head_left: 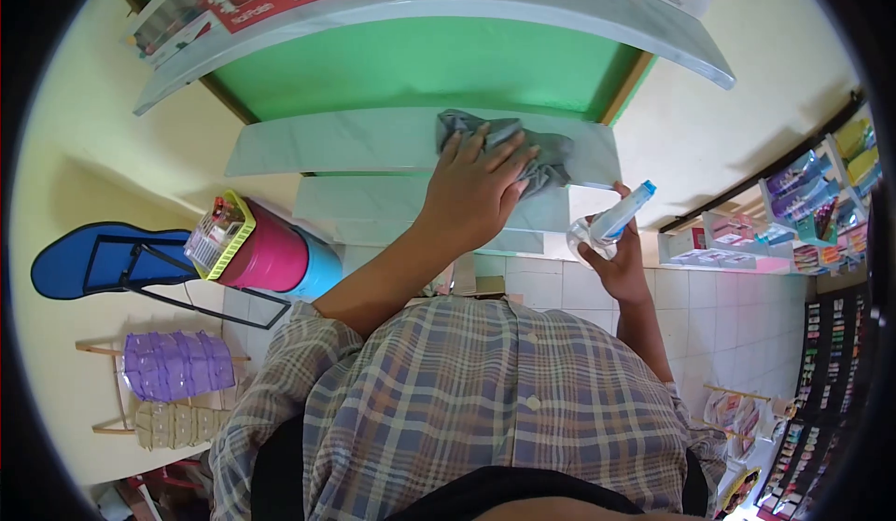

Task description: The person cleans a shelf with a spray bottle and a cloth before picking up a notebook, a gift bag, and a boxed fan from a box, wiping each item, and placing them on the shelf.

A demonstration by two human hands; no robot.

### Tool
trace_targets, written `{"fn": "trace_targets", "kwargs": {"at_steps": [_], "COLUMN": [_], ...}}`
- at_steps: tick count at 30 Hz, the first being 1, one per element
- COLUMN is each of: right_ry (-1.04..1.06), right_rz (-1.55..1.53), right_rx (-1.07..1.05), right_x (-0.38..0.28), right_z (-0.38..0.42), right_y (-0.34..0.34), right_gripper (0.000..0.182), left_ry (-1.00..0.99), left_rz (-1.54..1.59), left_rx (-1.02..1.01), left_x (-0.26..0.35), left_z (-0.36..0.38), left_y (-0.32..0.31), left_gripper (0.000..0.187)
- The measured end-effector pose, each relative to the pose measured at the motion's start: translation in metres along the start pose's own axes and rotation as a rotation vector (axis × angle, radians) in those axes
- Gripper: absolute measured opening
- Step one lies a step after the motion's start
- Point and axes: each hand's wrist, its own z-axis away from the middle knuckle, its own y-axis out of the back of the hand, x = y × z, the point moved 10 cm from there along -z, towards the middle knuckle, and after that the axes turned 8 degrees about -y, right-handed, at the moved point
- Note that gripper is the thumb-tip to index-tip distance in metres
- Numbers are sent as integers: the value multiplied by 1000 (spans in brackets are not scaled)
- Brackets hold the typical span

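Shirt: plaid button-up shirt point(485, 400) fills the near view, sleeve ending at my elbow.
Left hand: my left hand point(476, 190) lies spread flat, fingers extended, pressing the crumpled grey cloth point(537, 152) onto the pale marble shelf point(355, 143).
Right hand: my right hand point(616, 260) is wrapped closed around the clear spray bottle with blue nozzle point(616, 218), held beside the shelf end.
Risk, cloth: it sits near the shelf's front edge; a hard push could slide it off.
Risk, bottle: tilted nozzle could mist the nearby stocked product racks point(821, 204).
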Motion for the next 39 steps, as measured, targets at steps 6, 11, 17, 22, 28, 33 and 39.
{"fn": "trace_targets", "kwargs": {"at_steps": [6,11,17,22,28,33,39], "right_ry": [-24,-14,18,32,5,-3,-3], "right_rz": [-144,-169,-235,-261,-275,-252,-206], "right_rx": [35,95,114,174,219,230,255], "right_x": [3,3,-1,-3,5,9,9], "right_z": [5,6,7,7,9,13,15], "right_y": [8,15,19,26,33,44,55], "right_gripper": [41,37,65,89,91,94,93], "left_ry": [91,298,139,-15,679,661,698], "left_rz": [-107,-301,-216,254,1970,1105,-197], "left_rx": [-11,66,56,111,1147,1409,224], "left_x": [-46,-131,-84,-46,-173,-225,-219], "left_z": [32,90,63,36,119,198,147], "left_y": [33,76,55,44,70,163,140], "left_gripper": [40,39,36,30,40,41,41]}}
